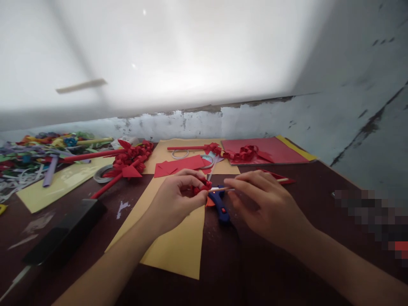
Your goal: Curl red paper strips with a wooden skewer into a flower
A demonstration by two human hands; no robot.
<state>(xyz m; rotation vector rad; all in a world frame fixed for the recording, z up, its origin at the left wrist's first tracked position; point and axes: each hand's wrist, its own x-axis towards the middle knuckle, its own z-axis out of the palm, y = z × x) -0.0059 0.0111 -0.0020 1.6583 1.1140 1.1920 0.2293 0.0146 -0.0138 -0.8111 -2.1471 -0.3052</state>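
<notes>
My left hand (178, 199) is closed in a pinch round a small red curled paper flower (202, 187). My right hand (264, 204) pinches a thin wooden stick (255, 183) whose left end meets the flower. Both hands hover just above the dark table, over a blue glue gun (220, 206) that lies between them. A tan paper sheet (172, 246) lies under my left hand.
Finished red paper flowers on red stems (127, 159) lie at the back left, beside a tape roll (102, 174) and a heap of coloured paper scraps (28, 157). Red sheets (280, 148) lie at the back right against the wall. A black bar (63, 233) lies front left.
</notes>
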